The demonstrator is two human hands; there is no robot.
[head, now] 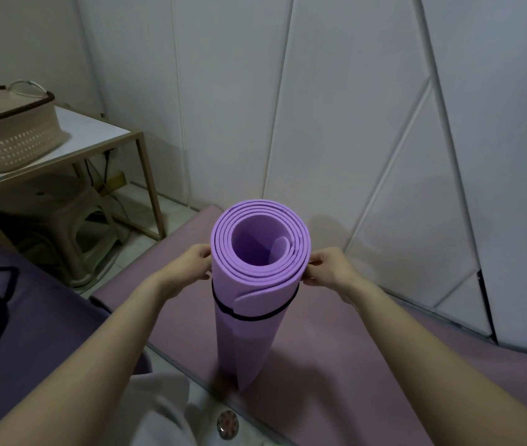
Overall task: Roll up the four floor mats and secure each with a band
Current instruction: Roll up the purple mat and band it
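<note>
A flat pink floor mat (336, 349) spreads from centre to four o'clock, a dark purple mat (46, 317) (loose black bands (14, 280) on it) at nine, a gold-framed side table (95, 130) at ten. The upright rolled lilac foam mat (249, 342), black band (255, 317) round it, stands at centre; left hand (196, 260) and right hand (326, 268) grip its sides, fingers curled.

The fingertips of the left hand (191, 262) and the right hand (326, 268) go out of sight behind the rolled mat (255, 284), and the back of the black band (255, 315) around it is hidden too. The lower end of the roll is dark and blurred. The basket (8, 136) on the side table (101, 133) is cut off at the left edge.
</note>
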